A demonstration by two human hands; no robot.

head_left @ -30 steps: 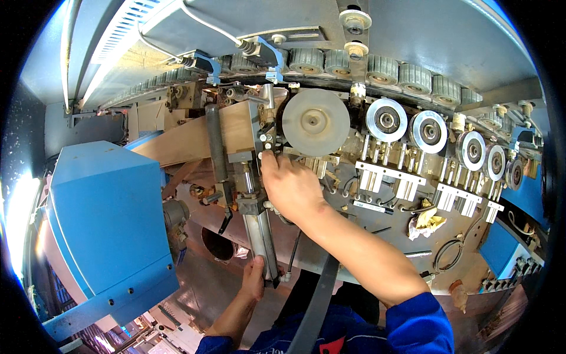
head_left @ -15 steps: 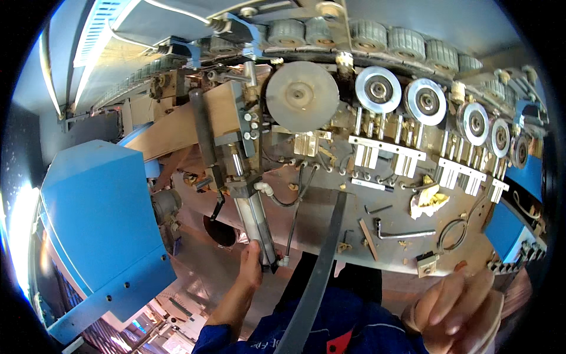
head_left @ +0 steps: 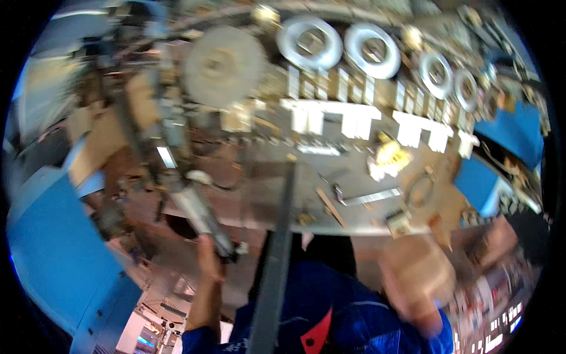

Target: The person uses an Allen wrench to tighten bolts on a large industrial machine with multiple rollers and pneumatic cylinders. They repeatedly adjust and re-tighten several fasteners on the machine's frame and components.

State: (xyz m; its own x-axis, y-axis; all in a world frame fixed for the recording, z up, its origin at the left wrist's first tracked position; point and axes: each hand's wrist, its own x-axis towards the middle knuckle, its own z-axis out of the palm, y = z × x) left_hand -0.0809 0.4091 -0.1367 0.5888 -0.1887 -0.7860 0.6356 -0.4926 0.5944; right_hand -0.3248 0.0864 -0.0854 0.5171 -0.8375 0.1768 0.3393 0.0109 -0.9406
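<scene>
The picture is blurred by motion. My left hand (head_left: 209,255) reaches up from below and grips the lower end of a slanted metal cylinder (head_left: 197,212) on the machine's left side. My right hand (head_left: 415,277) hangs low at the right, off the machine and below the edge of the metal plate (head_left: 354,221); its fingers are too smeared to read. Above, a grey disc (head_left: 221,65) and two silver rollers (head_left: 309,41) sit in a row, with white brackets (head_left: 330,115) under them.
A large blue housing (head_left: 53,259) fills the left. A dark strap (head_left: 277,259) runs down from the plate over my blue jacket. A bent metal key (head_left: 368,197) and a yellow part (head_left: 392,156) lie on the plate. Blue boxes (head_left: 480,183) stand at the right.
My right hand left the machine beside the cylinder and dropped to the lower right. My left hand stayed on the cylinder's lower end. The view swung and turned blurry.
</scene>
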